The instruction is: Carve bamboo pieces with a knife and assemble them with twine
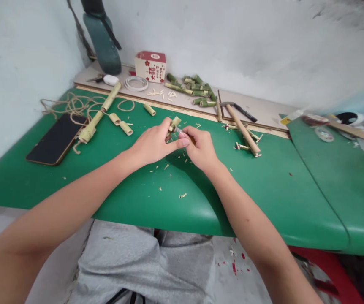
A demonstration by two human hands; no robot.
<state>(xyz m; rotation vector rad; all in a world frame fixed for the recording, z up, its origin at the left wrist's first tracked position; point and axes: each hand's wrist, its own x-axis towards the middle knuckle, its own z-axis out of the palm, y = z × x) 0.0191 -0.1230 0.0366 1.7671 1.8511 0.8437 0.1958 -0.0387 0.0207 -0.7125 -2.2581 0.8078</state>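
Observation:
My left hand (153, 142) is closed round a short bamboo piece (173, 124) over the green table (106, 185). Its thumb stretches right and presses against my right hand (201, 147). My right hand is closed on a small knife (180, 131), whose blade tip touches the bamboo piece. Small bamboo shavings (182, 195) lie scattered on the green surface below and around both hands.
A black phone (56, 138) lies at left beside twine (71, 104) and cut bamboo tubes (99, 116). A hammer (240, 124) lies to the right. Green bamboo pieces (194, 89), a red-and-white carton (150, 66) and a tape roll (136, 83) sit near the wall.

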